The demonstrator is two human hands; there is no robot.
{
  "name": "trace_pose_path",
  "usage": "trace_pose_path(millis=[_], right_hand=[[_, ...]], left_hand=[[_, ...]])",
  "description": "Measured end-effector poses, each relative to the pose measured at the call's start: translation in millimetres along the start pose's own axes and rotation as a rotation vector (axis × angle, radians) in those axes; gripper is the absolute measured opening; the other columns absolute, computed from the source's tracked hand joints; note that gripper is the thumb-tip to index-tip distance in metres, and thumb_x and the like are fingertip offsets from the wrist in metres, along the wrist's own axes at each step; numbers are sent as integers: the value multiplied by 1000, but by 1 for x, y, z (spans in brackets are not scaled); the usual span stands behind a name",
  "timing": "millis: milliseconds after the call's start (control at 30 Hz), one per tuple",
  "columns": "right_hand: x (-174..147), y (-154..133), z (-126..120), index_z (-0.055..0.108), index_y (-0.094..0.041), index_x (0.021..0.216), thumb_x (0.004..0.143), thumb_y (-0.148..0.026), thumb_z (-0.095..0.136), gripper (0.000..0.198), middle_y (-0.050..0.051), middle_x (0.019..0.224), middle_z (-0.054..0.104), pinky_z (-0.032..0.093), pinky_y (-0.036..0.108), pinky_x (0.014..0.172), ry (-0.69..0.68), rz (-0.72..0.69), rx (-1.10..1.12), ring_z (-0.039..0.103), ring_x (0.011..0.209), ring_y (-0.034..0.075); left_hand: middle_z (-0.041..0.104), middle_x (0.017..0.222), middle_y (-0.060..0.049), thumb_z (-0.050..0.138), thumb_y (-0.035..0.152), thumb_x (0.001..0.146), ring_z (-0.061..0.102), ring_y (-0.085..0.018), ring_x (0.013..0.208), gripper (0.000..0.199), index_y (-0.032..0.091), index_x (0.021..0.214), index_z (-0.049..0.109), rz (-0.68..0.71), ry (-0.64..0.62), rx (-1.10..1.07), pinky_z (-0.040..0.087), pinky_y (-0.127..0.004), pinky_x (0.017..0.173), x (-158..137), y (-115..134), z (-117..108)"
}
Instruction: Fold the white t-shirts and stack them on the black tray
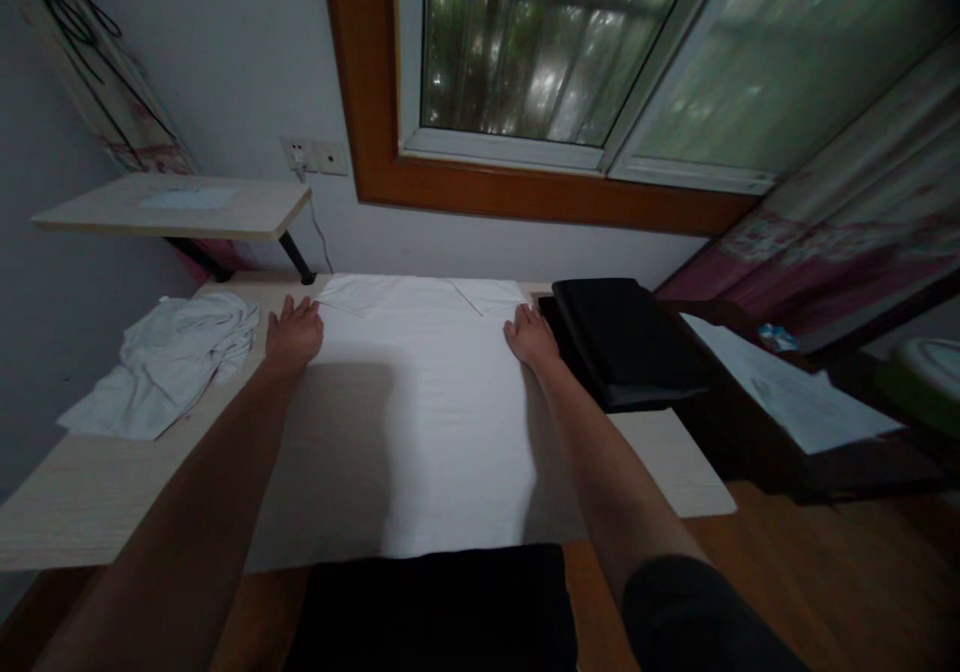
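A white cloth garment (450,402), probably a T-shirt, lies spread flat on the light wooden desk (67,512), its near edge at the desk's front. Two folded flaps, like sleeves, show at its far end. My left hand (295,330) rests at the far left edge of the cloth, fingers stretched forward. At the far right edge, my right hand (531,334) lies palm down on the cloth, fingers extended. Both hands are open, and neither grips anything that I can see. My forearms partly cover the cloth's sides.
A crumpled white cloth (176,352) lies on the desk's left. Behind it stands a small raised shelf (180,210). Right of the garment is a black folder-like item (622,337); farther right, papers (787,382) lie on a dark surface. A window (555,52) is ahead.
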State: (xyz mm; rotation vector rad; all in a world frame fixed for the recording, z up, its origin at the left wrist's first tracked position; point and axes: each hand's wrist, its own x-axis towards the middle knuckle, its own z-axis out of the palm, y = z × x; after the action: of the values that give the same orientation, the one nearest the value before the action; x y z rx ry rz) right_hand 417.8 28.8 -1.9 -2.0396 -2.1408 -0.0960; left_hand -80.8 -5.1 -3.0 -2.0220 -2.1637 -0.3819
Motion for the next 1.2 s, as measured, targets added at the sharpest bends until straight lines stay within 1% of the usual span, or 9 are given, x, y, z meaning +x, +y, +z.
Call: trace_pose_path(millis=[200,367,467,633,767,900,1033,1100,1200], right_hand=[[-5,1,4,42,-3,153,103,-38,33,62,18,161,40,24,45,123,52,-8,14,29,153,31],[-17,4,2,46,-2,150,102,-35,35,59,18,161,40,25,44,124,83,-40,30,30,153,30],[-31,6,-2,49,-2,148,102,-32,36,57,18,159,42,26,46,124,89,-58,44,31,152,30],[-69,11,-7,54,-3,144,102,-30,35,53,19,156,47,29,46,123,129,-96,93,39,149,29],[-100,21,-10,55,-2,143,102,-29,36,53,19,155,48,32,44,124,138,-176,132,42,147,28],[-120,33,-14,58,-6,142,102,-29,37,50,17,153,51,34,44,124,152,-268,178,44,146,26],[-130,33,-21,59,-6,140,102,-27,38,49,18,151,53,36,45,123,161,-279,190,46,145,27],[-133,24,-27,59,-6,140,101,-26,38,48,19,150,54,37,46,122,173,-253,186,47,144,27],[-136,-6,-36,56,-6,143,102,-25,37,49,19,151,53,37,46,122,182,-229,193,46,145,28]], left_hand=[[51,153,-17,33,26,97,35,-33,150,53,9,139,60,38,130,14,30,-53,120,-8,1,-1],[60,145,-12,42,22,92,47,-27,142,47,12,130,68,94,154,-25,35,-44,120,-27,3,-8],[62,143,-10,45,23,91,50,-27,140,49,15,134,66,102,115,-62,36,-43,120,-52,8,-11],[54,151,-12,39,29,96,45,-30,144,51,16,141,59,165,55,-42,35,-50,120,-102,23,-23],[51,154,-13,35,31,99,44,-30,145,51,15,141,58,235,-8,-61,32,-55,121,-129,28,-36],[52,153,-14,33,33,99,45,-28,145,52,14,140,59,272,-20,-107,33,-52,122,-139,18,-42],[55,150,-14,33,32,98,47,-28,143,51,14,138,60,264,3,-107,33,-52,122,-140,13,-43],[54,151,-15,33,32,99,47,-29,143,51,13,138,60,271,4,-93,33,-53,122,-141,21,-45],[48,156,-15,33,32,101,43,-31,146,51,13,141,56,317,-3,-78,33,-55,122,-142,49,-50]])
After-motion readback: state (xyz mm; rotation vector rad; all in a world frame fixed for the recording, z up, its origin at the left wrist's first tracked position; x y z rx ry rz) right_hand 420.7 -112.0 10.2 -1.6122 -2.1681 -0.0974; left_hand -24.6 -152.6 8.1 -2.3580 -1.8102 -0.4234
